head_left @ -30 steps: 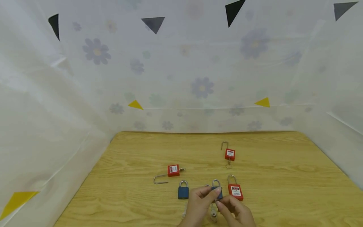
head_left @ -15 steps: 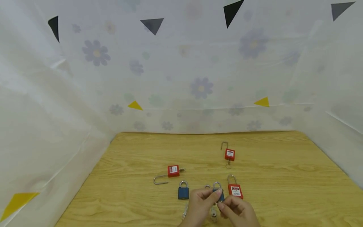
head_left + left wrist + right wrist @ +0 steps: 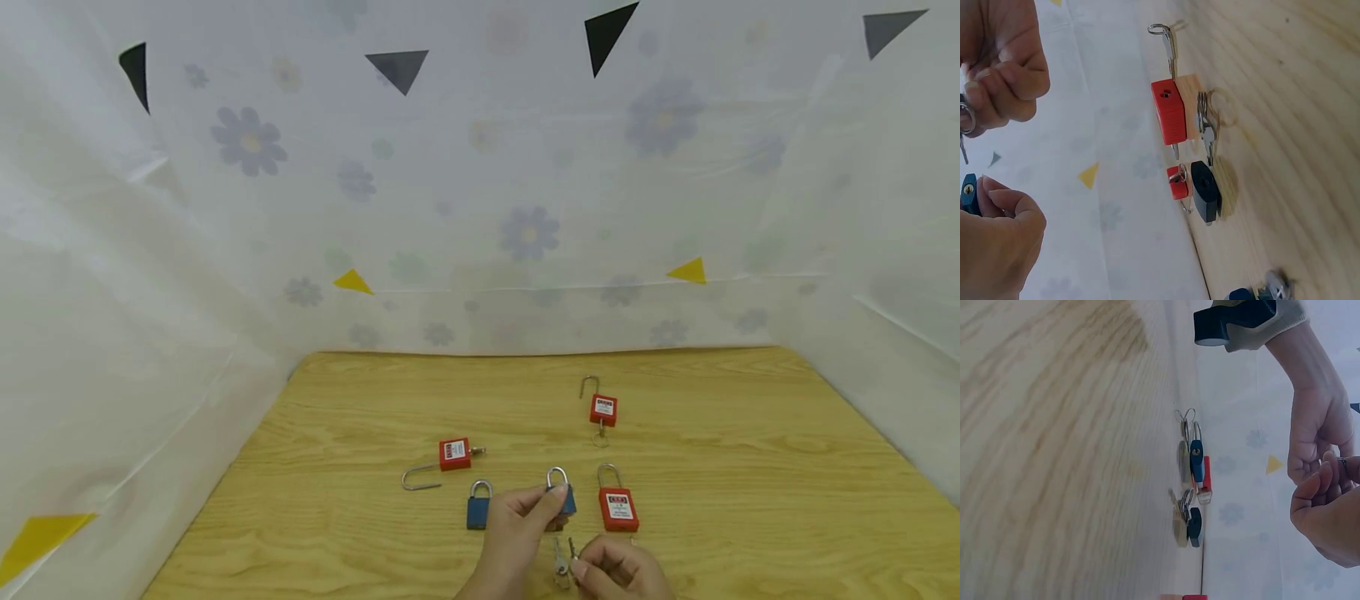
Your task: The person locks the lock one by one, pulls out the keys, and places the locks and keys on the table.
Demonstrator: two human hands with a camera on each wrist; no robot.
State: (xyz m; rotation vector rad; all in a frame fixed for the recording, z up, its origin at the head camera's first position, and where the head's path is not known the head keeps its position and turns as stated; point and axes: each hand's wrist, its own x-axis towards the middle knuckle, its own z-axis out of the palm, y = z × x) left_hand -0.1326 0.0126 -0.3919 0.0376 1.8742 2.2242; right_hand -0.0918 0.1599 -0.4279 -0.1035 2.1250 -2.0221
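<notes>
I've got the left hand (image 3: 516, 529) pinching a blue padlock (image 3: 564, 502) above the table (image 3: 750, 467), shackle toward head-view top, leaning slightly left. My right hand (image 3: 621, 571) pinches a key (image 3: 572, 547), apart from the padlock, long axis near upright, tip toward it.

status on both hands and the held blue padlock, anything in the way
Left hand pinching blue padlock. Right hand holding key, apart from padlock. Nothing visible between key and keyhole.
</notes>
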